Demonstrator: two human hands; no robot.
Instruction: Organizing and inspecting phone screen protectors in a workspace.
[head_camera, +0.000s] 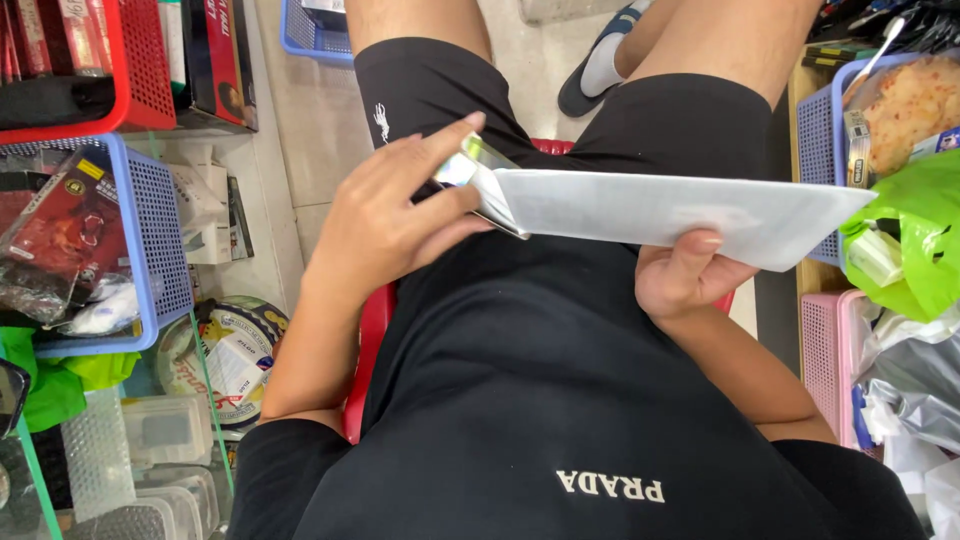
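I sit on a red chair (372, 330) in a black shirt and black shorts. A long, flat white package (670, 210) lies across my lap, held level above my thighs. My left hand (385, 215) grips its silvery foil end (470, 165), fingers on top and thumb along the edge. My right hand (685, 275) holds the package from underneath near its middle, with the thumb curled up against the lower edge. The package's far right corner reaches a blue basket (822, 140).
A blue basket (155, 230) of packaged goods and a red basket (140, 70) stand at left, with clear plastic containers (160, 430) below. At right are a green plastic bag (915, 230), a pink basket (825, 360) and a bagged snack (910, 100).
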